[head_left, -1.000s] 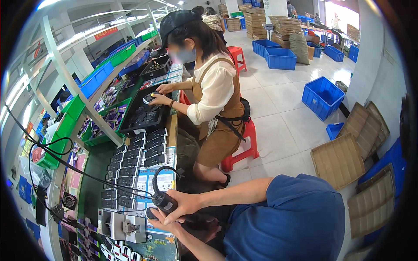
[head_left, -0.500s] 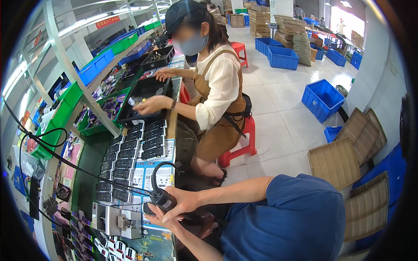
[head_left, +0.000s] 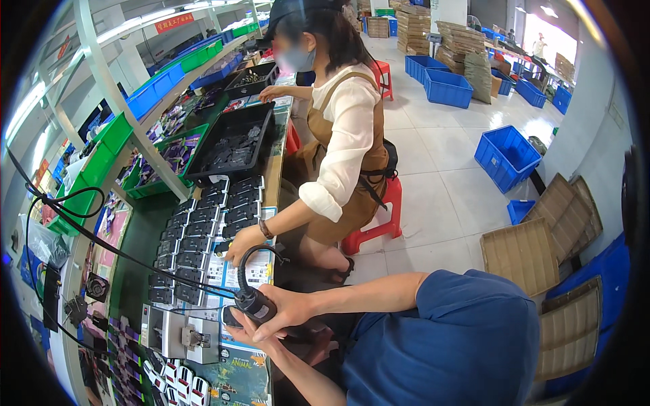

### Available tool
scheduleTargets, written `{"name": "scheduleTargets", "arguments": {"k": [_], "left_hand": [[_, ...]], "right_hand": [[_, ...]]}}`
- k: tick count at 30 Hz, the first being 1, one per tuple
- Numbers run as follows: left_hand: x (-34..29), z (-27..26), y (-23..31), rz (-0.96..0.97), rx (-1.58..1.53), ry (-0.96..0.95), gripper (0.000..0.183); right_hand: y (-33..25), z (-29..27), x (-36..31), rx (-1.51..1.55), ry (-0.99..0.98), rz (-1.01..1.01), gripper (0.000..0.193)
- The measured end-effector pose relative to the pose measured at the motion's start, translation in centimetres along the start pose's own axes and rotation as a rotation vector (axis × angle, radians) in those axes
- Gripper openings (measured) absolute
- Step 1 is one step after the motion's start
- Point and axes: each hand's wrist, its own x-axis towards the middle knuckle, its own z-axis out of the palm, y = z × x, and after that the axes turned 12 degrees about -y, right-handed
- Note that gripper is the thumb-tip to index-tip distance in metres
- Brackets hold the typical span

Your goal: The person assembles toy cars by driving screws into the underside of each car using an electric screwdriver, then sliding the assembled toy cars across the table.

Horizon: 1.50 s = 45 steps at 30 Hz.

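Observation:
My right hand is wrapped round a black electric screwdriver, whose thick cable arcs up from its top. Its tip is hidden behind my fingers. Just below it, my left hand grips a small black part, mostly covered by the hand. Beyond my hands, rows of black plastic housings with pale edges lie on the bench. A co-worker's hand reaches to the near end of these rows with a small dark piece in the fingers.
Beside my hands stands a grey-white metal fixture; white toy-car shells lie nearby. A black tray of dark parts sits farther along. Thin black cables hang across the bench. The co-worker sits on a red stool.
The co-worker's near hand has moved from above the black tray down to the housings closest to me. My hands keep their hold on the screwdriver and part. The view has shifted slightly.

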Motion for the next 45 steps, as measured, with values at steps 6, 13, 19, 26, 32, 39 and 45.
{"name": "scheduleTargets", "arguments": {"k": [6, 13, 19, 26, 32, 39, 45], "left_hand": [[-0.2, 0.0, 0.2, -0.004, 0.005, -0.005, 0.033], [-0.2, 0.4, 0.4, -0.007, 0.008, -0.017, 0.034], [-0.9, -1.0, 0.6, 0.029, -0.02, 0.011, 0.031], [-2.9, -0.8, 4.9, -0.048, -0.296, 0.196, 0.014], [-6.4, -6.1, 7.5, -0.137, -0.623, 0.252, 0.02], [-6.6, -9.4, 8.5, -0.166, -0.491, 0.313, 0.026], [-6.0, -10.6, 7.3, -0.187, -0.531, 0.399, 0.023]], "right_hand": [[-0.3, 0.2, 0.0, 0.014, -0.007, -0.012, 0.028], [-0.5, 0.0, 0.0, 0.007, -0.01, 0.006, 0.026], [-0.8, 0.7, 0.4, 0.034, -0.035, 0.103, 0.027], [-2.6, -0.1, 1.7, 0.075, 0.085, -0.015, 0.017], [-1.2, 1.0, 8.5, 0.037, -0.006, -0.281, 0.011], [2.3, 4.2, 16.7, 0.061, 0.043, -0.431, 0.014], [5.2, 5.0, 19.3, -0.101, 0.013, -0.412, 0.012]]}}
